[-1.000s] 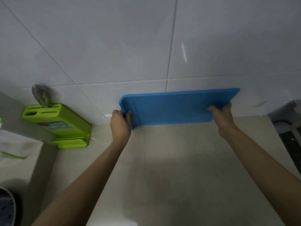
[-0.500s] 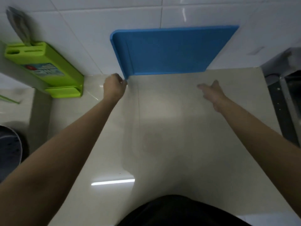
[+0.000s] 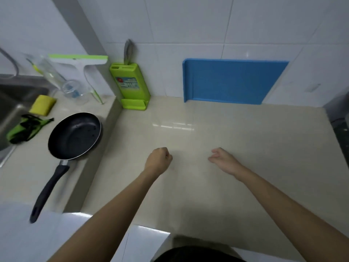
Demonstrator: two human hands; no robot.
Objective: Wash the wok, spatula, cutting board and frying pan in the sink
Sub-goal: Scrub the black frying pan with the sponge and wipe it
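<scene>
So the blue cutting board (image 3: 232, 82) is propped on its long edge against the tiled wall in the upper right of the frame, and both hands are off it, well apart from it over the bare middle of the bench (image 3: 245, 140). Left hand (image 3: 158, 160) is curled into a loose fist holding nothing; right hand (image 3: 223, 160) is relaxed, fingers loosely out, also empty. The frying pan (image 3: 74, 136) sits at middle left on the lower ledge, handle pointing toward the bottom left, with the sink (image 3: 13, 103) just beyond it at the left edge. My guess is the pan's next: grab the handle near the pan end so it doesn't tip. Watch the step between the two bench levels and the yellow sponge (image 3: 43, 105) and green cloth (image 3: 24, 130) near the sink rim. Plenty of room in the middle to swing across.
</scene>
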